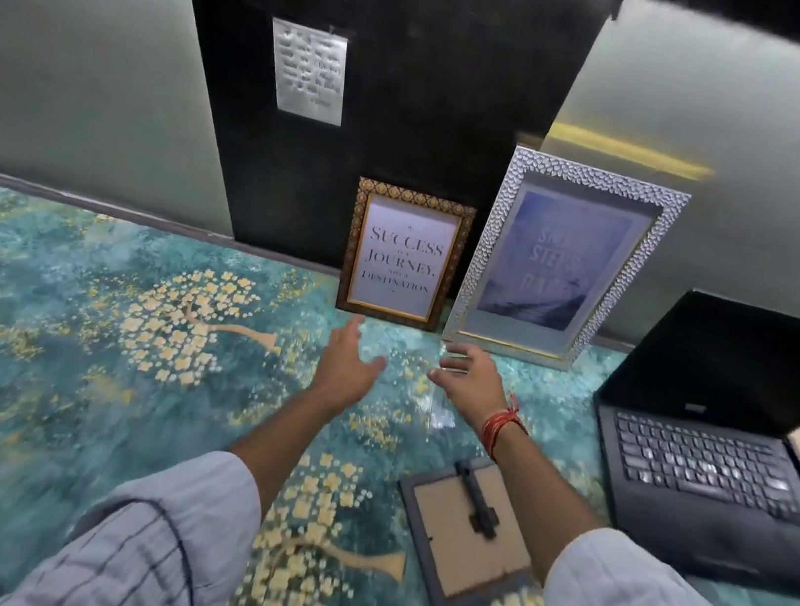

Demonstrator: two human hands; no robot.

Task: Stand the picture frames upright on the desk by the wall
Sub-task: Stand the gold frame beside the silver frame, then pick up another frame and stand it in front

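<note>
A small gold-patterned frame (403, 254) with a "Success" quote stands upright against the dark wall panel. To its right a taller silver textured frame (562, 259) with a blue picture leans upright against the wall. A third grey frame (467, 531) lies face down on the desk, its back stand showing, partly under my right forearm. My left hand (347, 362) hovers open just in front of the gold frame, apart from it. My right hand (473, 373), with a red thread at the wrist, is open just before the silver frame's lower left corner.
The desk (97, 335) carries a teal covering with gold flower print. An open black laptop (718, 454) sits at the right, close to the silver frame. A silver plaque (308, 71) hangs on the black wall panel (396, 68).
</note>
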